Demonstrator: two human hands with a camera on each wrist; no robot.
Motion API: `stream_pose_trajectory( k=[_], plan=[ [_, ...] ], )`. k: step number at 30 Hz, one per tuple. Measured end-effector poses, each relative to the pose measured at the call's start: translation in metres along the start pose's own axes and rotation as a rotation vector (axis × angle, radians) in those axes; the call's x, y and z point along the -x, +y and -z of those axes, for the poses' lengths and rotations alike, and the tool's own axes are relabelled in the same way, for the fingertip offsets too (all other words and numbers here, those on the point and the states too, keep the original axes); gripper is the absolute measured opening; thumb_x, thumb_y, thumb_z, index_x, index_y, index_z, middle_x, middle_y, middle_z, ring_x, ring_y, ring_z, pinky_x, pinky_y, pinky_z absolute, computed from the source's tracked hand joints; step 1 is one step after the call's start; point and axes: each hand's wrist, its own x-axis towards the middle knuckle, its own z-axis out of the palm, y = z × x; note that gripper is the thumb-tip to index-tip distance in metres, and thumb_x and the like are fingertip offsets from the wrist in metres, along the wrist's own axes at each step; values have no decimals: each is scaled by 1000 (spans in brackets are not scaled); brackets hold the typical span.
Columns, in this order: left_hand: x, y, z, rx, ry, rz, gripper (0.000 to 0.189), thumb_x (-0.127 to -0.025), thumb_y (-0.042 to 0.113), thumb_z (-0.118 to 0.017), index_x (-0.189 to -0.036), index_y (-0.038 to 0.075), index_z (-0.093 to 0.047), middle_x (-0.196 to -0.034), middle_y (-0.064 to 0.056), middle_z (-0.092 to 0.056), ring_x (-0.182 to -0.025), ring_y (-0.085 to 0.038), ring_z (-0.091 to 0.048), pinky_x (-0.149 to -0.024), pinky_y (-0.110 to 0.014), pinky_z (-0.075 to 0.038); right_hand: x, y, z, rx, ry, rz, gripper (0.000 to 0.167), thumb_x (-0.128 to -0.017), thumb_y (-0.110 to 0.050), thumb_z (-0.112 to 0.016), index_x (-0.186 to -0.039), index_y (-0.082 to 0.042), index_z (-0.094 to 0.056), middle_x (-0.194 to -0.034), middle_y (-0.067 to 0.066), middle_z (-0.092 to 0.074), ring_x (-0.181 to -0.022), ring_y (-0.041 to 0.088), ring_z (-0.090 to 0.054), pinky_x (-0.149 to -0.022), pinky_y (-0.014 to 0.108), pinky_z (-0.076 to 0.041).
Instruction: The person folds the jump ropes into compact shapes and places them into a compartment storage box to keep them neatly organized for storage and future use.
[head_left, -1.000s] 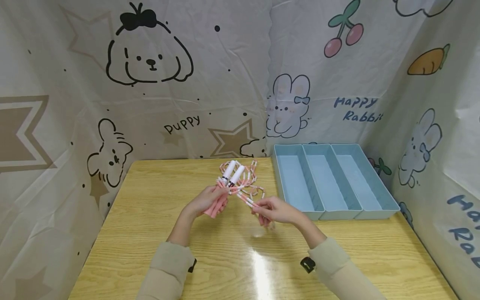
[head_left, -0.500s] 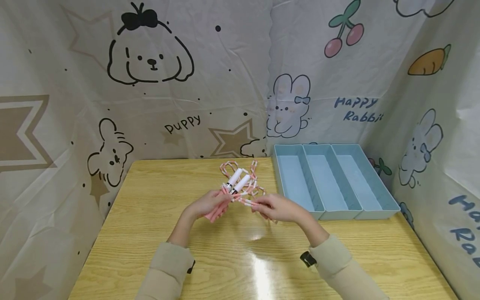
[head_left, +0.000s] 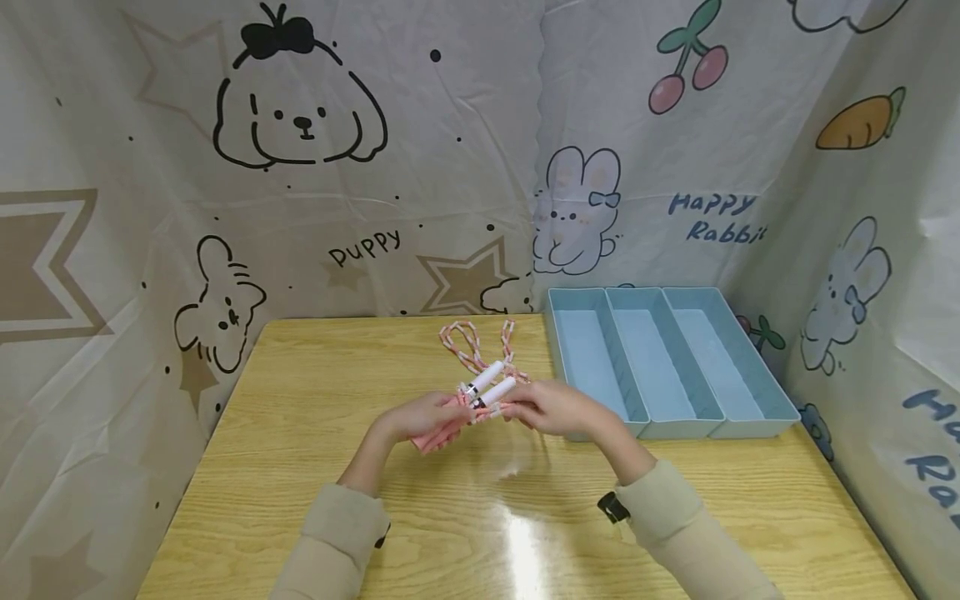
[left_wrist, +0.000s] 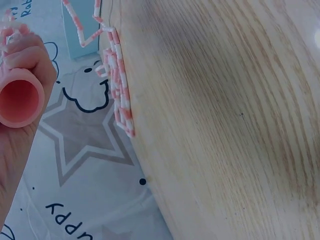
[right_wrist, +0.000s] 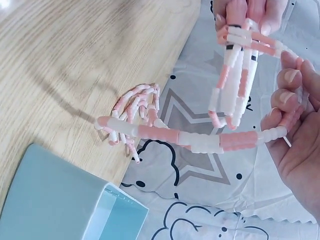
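Observation:
My left hand [head_left: 422, 418] grips the two handles of a jump rope [head_left: 487, 382] side by side. Their pink ends [head_left: 431, 439] point toward me and their white ends tilt up to the right. The right wrist view shows pink-and-white beaded cord [right_wrist: 240, 39] lying across the handles. Curled fingers of my right hand [right_wrist: 295, 107] hold a length of the beaded cord [right_wrist: 200, 141], which droops in an arc toward the table. More cord [head_left: 456, 333] lies in loose loops at the table's back edge. One handle's hollow pink end [left_wrist: 21, 116] faces the left wrist camera.
Right of my right hand stands a light blue tray [head_left: 641, 430] with three long compartments. A printed cloth [head_left: 465, 125] hangs behind and beside the wooden table [head_left: 300, 517].
The handles have tilted further right and come a little nearer to me. My right hand has moved in close to their white ends, and the cord between the hands looks shorter.

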Motion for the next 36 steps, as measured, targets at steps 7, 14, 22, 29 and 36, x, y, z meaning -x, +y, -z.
stream_pose_trajectory(
  k=[7,14,22,29,36],
  plan=[
    [0,3,-4,-25,-103,11,28,-95,28,-43,-90,3,-56,-61,-8,-54,-38,-12,-46,-37,-23,-39,-3,0,3,68,2,16,17,-93,-20,-51,-86,-12,-64,-62,-11,-52,-52,-2,-40,-53,18,-40],
    [-1,4,-8,35,-163,69,30,-94,27,-45,-94,0,-58,-63,-7,-54,-41,-10,-47,-38,-22,-39,-7,1,7,53,-7,4,16,-93,-19,-51,-87,-12,-64,-67,-4,-60,-52,-2,-45,-51,19,-41],
    [-1,6,-13,55,-253,41,28,-94,25,-44,-89,2,-60,-61,-6,-55,-42,-9,-48,-42,-21,-42,-12,3,7,52,-2,21,17,-93,-19,-53,-87,-11,-66,-70,1,-62,-52,-1,-41,-52,19,-40],
    [0,6,-19,130,-326,74,26,-92,23,-46,-89,3,-61,-61,-3,-55,-45,-8,-50,-42,-21,-43,-15,7,3,-14,19,70,16,-91,-19,-55,-81,-11,-64,-60,-8,-50,-51,-1,-39,-49,18,-39],
    [2,10,-20,152,-378,95,25,-92,25,-47,-81,5,-58,-60,-3,-55,-44,-8,-50,-40,-21,-42,-19,11,2,-86,-5,84,14,-91,-15,-54,-85,-10,-65,-71,-1,-61,-55,-1,-42,-53,19,-42]
  ],
)
